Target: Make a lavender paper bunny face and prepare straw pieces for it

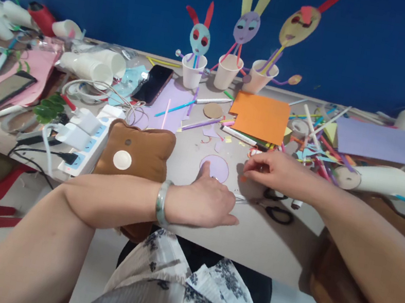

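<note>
A round piece of purple paper [218, 166] lies flat on the table. My left hand [206, 203], with a bangle at its wrist, rests palm down with a fingertip on the circle's lower edge; its fingers are partly spread and it grips nothing. To the right, my right hand [267, 169] hovers low over the table, thumb and fingers curled together; what is between them, if anything, is too small to tell. A tiny orange scrap [243, 179] is below its fingertips. Scissors with black handles [279, 216] lie between the hands, blades toward my left hand.
Three paper-faced figures stand in white cups [229, 72] at the back. Orange paper [261, 117], a white marker [238, 136] and pens lie in front. Left are a brown pouch [143, 154], a power strip [87, 149] and phones [153, 84]; right, a paper roll [385, 180].
</note>
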A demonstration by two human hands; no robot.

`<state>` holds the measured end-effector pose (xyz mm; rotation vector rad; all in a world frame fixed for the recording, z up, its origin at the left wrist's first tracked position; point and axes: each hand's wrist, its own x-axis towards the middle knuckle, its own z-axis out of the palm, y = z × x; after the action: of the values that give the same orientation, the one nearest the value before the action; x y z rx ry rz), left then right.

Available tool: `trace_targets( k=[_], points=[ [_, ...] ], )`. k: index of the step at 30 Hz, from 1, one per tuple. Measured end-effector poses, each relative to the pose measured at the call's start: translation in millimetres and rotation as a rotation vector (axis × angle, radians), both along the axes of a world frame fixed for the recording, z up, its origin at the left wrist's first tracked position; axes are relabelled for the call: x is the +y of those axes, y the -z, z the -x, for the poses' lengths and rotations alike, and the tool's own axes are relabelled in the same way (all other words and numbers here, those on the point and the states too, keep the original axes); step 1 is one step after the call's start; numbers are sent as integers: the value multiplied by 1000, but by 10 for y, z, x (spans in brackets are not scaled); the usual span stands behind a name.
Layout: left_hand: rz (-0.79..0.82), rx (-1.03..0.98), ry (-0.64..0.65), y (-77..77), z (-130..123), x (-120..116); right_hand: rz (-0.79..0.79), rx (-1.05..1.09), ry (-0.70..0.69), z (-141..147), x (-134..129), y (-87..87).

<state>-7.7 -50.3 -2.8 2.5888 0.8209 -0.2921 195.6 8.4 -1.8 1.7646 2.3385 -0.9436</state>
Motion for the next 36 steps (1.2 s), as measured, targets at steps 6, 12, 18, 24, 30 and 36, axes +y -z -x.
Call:
trace_targets(
  k=[6,12,18,24,30,36],
  points=[
    [-15,37,-3,-31,-5,5,-45,-63,44,-74,-77,131],
    [-102,18,-17,44,-17,-2,-128,-122,9,-53,-107,190],
    [-155,-11,-9,92,-30,11,-173,-295,-58,60,-142,118],
    [-134,-151,105,99,-68,-89,-147,-390,-106,133,-187,61],
    [187,-241,52,-7,-48,-61,-185,-106,-16,66,-214,22],
    [686,-587,-515,-58,-48,392,-791,225,167,45,-379,32]
  ],
)
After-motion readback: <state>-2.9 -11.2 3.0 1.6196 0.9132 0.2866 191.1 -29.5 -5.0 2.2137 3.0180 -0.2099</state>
